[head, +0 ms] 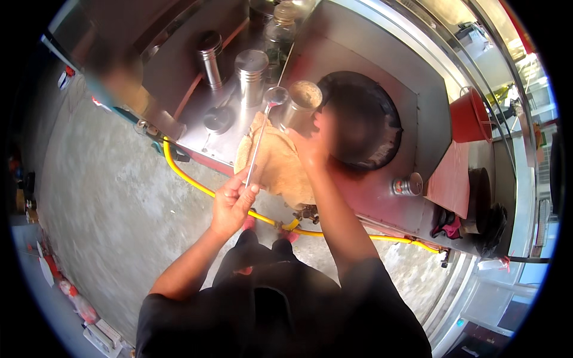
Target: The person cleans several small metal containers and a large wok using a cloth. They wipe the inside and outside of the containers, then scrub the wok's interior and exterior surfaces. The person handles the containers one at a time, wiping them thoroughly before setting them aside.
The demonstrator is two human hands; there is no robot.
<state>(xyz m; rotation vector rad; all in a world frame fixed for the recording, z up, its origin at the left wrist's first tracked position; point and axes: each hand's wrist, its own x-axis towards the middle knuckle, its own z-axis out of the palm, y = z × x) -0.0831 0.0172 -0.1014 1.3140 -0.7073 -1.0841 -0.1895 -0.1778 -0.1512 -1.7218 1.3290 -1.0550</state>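
Observation:
My left hand point(233, 201) holds the long thin handle of a metal ladle point(276, 95), whose small round bowl points away from me. My right hand point(313, 141) is at the side of an open metal canister point(305, 96) with pale brown matter inside its rim; blur hides part of its fingers, but thumb and fingers appear to be around the canister. A tan towel point(277, 165) lies over the counter's near edge between my hands, below the ladle. Right of the canister sits a large dark wok point(362, 121), partly blurred.
Lidded metal canisters point(252, 76) point(211, 60) and a glass jar point(280, 38) stand behind. A round dark lid point(218, 121) lies at left. A small can point(408, 184) and a red bucket point(471, 117) are at right. A yellow hose point(188, 177) runs along the counter's front.

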